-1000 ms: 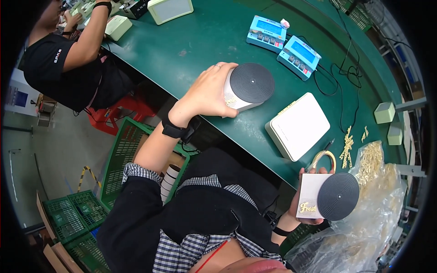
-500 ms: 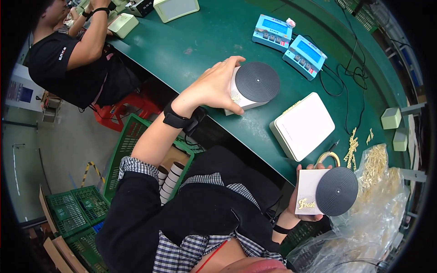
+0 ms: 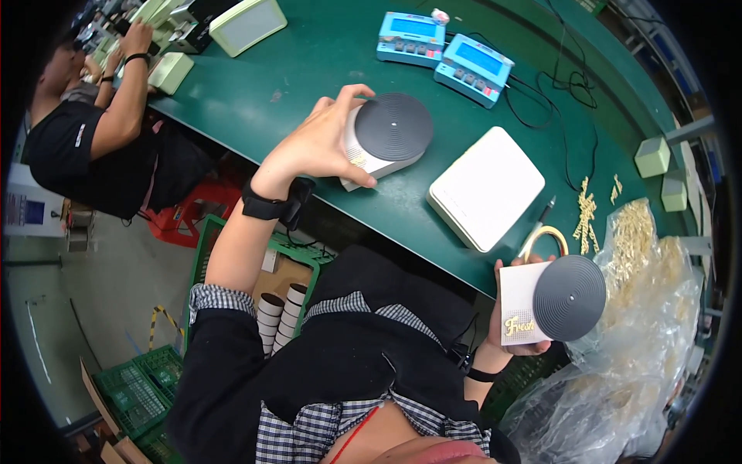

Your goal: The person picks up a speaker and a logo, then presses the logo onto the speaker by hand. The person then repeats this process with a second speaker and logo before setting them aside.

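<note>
Moved since the earlier frame: the head view, swung so the bench contents sit further left; both hands keep their holds.

Item, left hand [image 3: 313, 143]: grasping the left disc-topped box [image 3: 393, 127], thumb at its near side, fingers around its far side; box on the green bench [image 3: 255, 89], by the near edge.

Item, right hand [image 3: 495, 329]: gripping the right disc-topped box [image 3: 519, 301], pale, with gold script ornament [image 3: 519, 326], grey disc to the right; held at the bench's near right edge.

Item, white case [image 3: 488, 188]: between the two boxes.

Item, pen [image 3: 541, 218] and yellow ring [image 3: 551, 230]: just beyond the right hand.

Item, gold pieces [image 3: 585, 215]: loose pile, right.

Item, two blue devices [image 3: 474, 71]: far side.
</note>
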The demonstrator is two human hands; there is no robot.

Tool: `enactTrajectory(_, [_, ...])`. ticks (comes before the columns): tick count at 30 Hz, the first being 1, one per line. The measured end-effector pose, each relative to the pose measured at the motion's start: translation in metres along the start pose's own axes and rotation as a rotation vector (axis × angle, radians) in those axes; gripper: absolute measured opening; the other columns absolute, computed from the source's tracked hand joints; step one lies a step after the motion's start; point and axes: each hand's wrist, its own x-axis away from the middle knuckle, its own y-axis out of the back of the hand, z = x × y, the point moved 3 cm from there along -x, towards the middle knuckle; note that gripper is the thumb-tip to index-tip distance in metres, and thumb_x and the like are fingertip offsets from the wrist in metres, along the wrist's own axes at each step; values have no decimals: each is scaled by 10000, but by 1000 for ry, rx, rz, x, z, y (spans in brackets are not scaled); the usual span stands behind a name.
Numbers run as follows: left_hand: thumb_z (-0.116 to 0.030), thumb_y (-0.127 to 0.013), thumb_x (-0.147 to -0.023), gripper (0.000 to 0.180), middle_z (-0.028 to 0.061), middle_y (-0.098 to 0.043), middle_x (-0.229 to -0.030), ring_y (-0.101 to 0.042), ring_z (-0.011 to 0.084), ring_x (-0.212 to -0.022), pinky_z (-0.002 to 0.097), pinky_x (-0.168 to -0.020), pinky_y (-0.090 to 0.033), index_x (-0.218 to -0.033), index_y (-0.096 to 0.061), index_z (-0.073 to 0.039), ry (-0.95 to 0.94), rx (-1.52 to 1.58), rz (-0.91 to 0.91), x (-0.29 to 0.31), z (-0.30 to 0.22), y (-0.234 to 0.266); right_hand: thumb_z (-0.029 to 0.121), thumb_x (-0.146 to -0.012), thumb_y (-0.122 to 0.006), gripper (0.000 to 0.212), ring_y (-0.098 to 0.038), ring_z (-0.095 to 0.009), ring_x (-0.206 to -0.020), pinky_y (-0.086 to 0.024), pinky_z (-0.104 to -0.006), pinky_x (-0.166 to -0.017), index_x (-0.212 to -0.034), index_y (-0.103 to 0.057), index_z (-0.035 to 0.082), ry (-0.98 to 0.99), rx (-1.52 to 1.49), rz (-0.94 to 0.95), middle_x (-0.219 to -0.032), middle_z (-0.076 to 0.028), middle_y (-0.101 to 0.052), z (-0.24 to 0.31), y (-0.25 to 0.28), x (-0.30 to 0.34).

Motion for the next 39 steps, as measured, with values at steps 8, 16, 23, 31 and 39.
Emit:
enactTrajectory(8, [-316, -922, -474, 1218, 255, -474, -1348, -445, 410, -1233, 472, -1061, -368, -1460, -235, -114, -19, 21, -68, 10, -1, -7, 444, -658, -779, 1074, -395, -429, -1325, -258, -677, -1096, -1500, -234, 60, 49, -110, -104, -1448, -219, -375, -7, 23, -1])
enactTrajectory(16, [-304, -928, -489, 1211, 266, -427, -1310, -456, 397, -1232, 460, -1037, -400, -1442, -214, -79, 72, 93, -120, 7, 7, -11, 462, -689, -757, 1004, -319, -447, -1378, -165, -731, -1105, -1494, -283, 94, 47, -112, -186, -1505, -240, -305, 7, 29, -17])
enactTrajectory(23, [-305, -933, -485, 1161, 257, -438, -1300, -462, 386, -1222, 455, -1019, -417, -1389, -249, -53, 90, 138, -140, 11, 7, -10, 460, -921, -547, 715, -382, -464, -1338, -285, -741, -1040, -1483, -313, 84, -106, -80, -97, -1474, -192, -392, 79, 18, -91])
enactTrajectory(31, [-315, -922, -504, 1180, 253, -477, -1250, -456, 404, -1209, 456, -1032, -397, -1447, -256, -66, 73, 67, -167, 14, 2, -6, 421, -932, -548, 614, -393, -471, -1320, -283, -734, -1037, -1420, -403, 76, -243, 341, -360, -1429, -209, -443, 167, 56, -276])
enactTrajectory(39, [-302, -890, -537, 998, 285, -469, -1254, -423, 442, -1210, 465, -1039, -374, -1433, -457, -219, 19, -84, -54, 11, -7, 3, 447, -854, -587, 599, -515, -441, -1191, -384, -700, -938, -1345, -483, 120, -193, 580, -521, -1313, -177, -551, 202, 178, -457])
